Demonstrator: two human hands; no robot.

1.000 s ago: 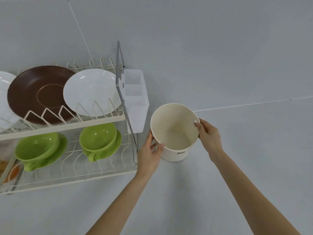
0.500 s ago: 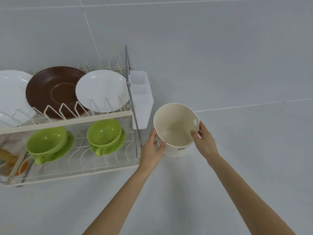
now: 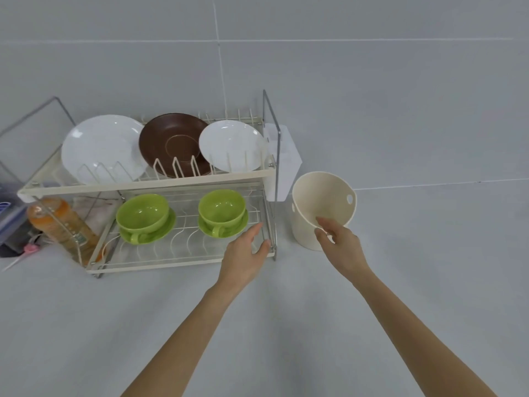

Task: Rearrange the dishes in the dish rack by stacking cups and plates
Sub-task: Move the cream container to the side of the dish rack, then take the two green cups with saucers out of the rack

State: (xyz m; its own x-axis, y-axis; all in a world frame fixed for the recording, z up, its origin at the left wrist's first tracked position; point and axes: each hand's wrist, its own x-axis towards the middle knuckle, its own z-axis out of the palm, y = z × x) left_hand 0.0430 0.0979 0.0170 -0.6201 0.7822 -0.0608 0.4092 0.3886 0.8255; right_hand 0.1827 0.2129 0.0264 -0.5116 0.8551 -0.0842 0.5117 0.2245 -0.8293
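A two-tier cream wire dish rack (image 3: pixel 148 184) stands on the grey surface. Its upper tier holds a large white plate (image 3: pixel 100 147), a brown plate (image 3: pixel 171 141) and a smaller white plate (image 3: pixel 232 144), all on edge. On the lower tier sit two green cups on green saucers, one at left (image 3: pixel 143 216) and one at right (image 3: pixel 221 210). My left hand (image 3: pixel 246 253) is open at the rack's front right corner, fingers apart, holding nothing. My right hand (image 3: pixel 340 247) hovers open just in front of the cream bucket (image 3: pixel 320 207), apart from its rim.
A white cutlery holder (image 3: pixel 286 164) hangs on the rack's right end, beside the bucket. An orange bottle (image 3: pixel 61 224) lies left of the rack, with a dark box (image 3: pixel 11 222) and a pink item (image 3: pixel 30 249) near the left edge. A tiled wall rises behind.
Both hands have let go of the cream bucket, which now stands on the surface. My left hand moved left to the rack's corner, and the view shifted left, showing the whole rack.
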